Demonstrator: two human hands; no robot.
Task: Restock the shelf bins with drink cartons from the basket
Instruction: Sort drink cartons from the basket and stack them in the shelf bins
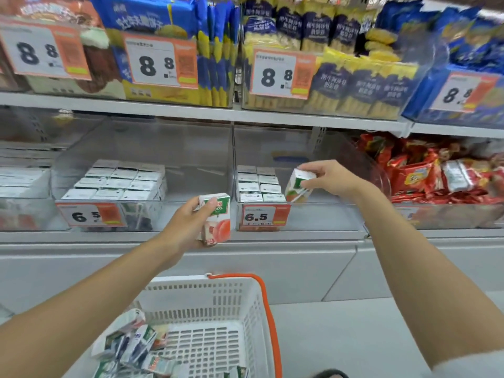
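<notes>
Left hand: gripping upright carton, near the bins.
Right hand: pinching tilted carton over right bin.
Basket: near, loose cartons inside.

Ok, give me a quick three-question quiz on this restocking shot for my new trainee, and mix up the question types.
1. True or false: the left hand holds an upright carton in front of the bins.
2. Where is the tilted carton that the right hand pinches? A: on the floor. B: inside the right bin, beside its stacked rows. C: on the snack shelf above.
3. Fill in: the price tag on the right bin reads ___.

Key: 1 true; 2 B; 3 6.5
</notes>
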